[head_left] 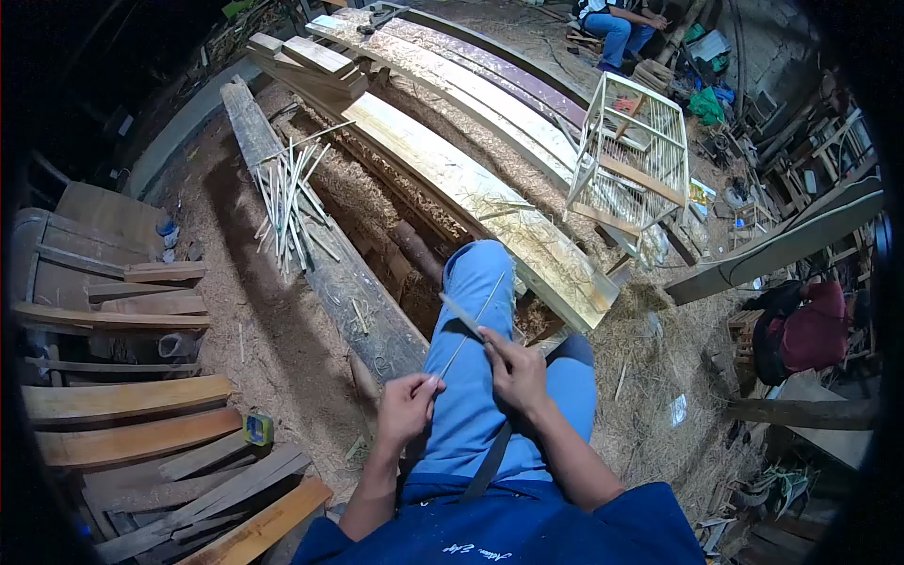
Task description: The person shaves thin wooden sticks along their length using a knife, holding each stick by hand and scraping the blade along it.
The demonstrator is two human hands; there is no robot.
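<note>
My left hand (pixel 407 407) pinches the lower end of a thin strip of wood (pixel 492 295), which slants up across my raised knee. My right hand (pixel 518 375) is closed around a knife, its flat blade (pixel 460 314) pointing up and left. The blade crosses the strip just above my right fingers, over the blue trouser leg (pixel 476 414). Left of the knee, a bundle of similar pale strips (pixel 290 202) lies spread on a weathered plank (pixel 353 282).
Long planed boards (pixel 443 174) run away in front of me, strewn with shavings. A slatted wooden cage (pixel 633 155) stands at the right. Curved timber pieces (pixel 132 397) and a yellow tape measure (pixel 257 429) lie at the left. Another person (pixel 621 28) sits at the back.
</note>
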